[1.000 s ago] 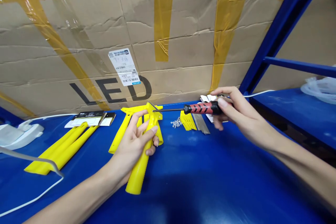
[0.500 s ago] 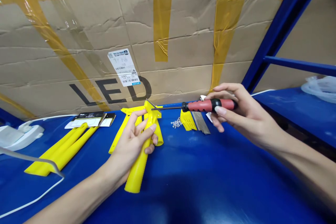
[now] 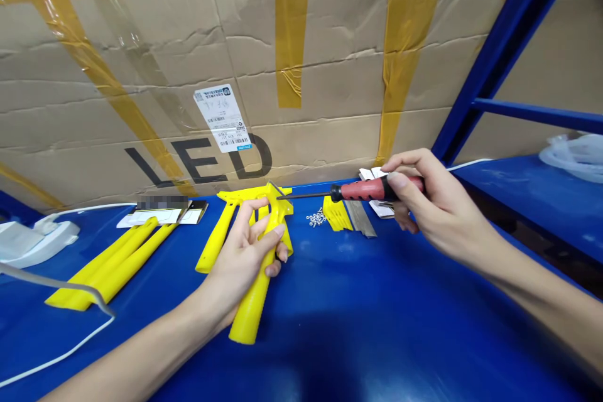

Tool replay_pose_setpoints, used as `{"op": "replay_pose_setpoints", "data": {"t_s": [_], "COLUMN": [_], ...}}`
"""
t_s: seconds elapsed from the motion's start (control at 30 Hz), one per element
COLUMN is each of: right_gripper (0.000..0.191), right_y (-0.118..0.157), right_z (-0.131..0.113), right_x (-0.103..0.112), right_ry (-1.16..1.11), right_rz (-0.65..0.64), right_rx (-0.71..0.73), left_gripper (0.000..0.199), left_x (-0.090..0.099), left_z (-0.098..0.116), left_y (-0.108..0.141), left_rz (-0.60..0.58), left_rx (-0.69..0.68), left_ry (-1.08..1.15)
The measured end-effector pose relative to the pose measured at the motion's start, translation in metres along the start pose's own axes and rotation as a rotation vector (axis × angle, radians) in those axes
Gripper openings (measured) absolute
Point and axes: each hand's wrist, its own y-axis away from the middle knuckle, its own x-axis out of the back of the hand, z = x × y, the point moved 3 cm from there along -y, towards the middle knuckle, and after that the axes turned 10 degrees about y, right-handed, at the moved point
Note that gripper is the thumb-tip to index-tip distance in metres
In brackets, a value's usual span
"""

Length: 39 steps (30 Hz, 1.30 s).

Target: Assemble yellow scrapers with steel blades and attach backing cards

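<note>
My left hand is closed around the grip of a yellow plastic scraper, its head pointing up and away and a thin metal edge showing there. In my right hand is a screwdriver with a red and black handle, held level between thumb and fingers. Its shaft points left, and the tip meets the scraper's head; the exact contact is too small to make out. Behind my left hand lie more yellow scrapers, partly hidden. Small silver screws lie in a pile to their right.
Yellow flat pieces and grey metal strips lie beside the screws on the blue table. Long yellow handles with printed cards rest at left, near a white cable. A large cardboard box stands behind.
The fingers of my right hand have shifted around the screwdriver handle, curling further under it. The scraper and screwdriver have moved slightly right, with the tip still at the scraper's head.
</note>
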Motion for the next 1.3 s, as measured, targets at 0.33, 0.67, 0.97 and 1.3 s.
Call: {"op": "replay_pose_setpoints", "data": {"t_s": [0.33,0.67,0.97,1.3], "right_gripper": [0.027,0.027,0.028,0.028], "right_y": [-0.0004,-0.0024,-0.0027,0.0000], "right_z": [0.0022,0.0061,0.0047,0.0031], "right_x": [-0.0011,0.0005,-0.0020,-0.0013], "right_ry": [-0.017,-0.031,-0.049,-0.036], "right_rz": [-0.031,0.002,-0.057,-0.145], "right_rx": [0.002,-0.022,-0.034,0.009], "left_gripper": [0.046,0.043,0.043,0.043], "left_x": [0.0008,0.0014,0.0004,0.0043], "left_z": [0.0012,-0.0019,0.0011,-0.0017], "left_y": [-0.0002,0.0020,0.0019,0.0006], "left_rz": [-0.002,-0.018,-0.018,-0.010], "left_rx": [-0.023,-0.039,-0.051,-0.041], "left_ry": [-0.019,-0.057,-0.064,-0.064]}}
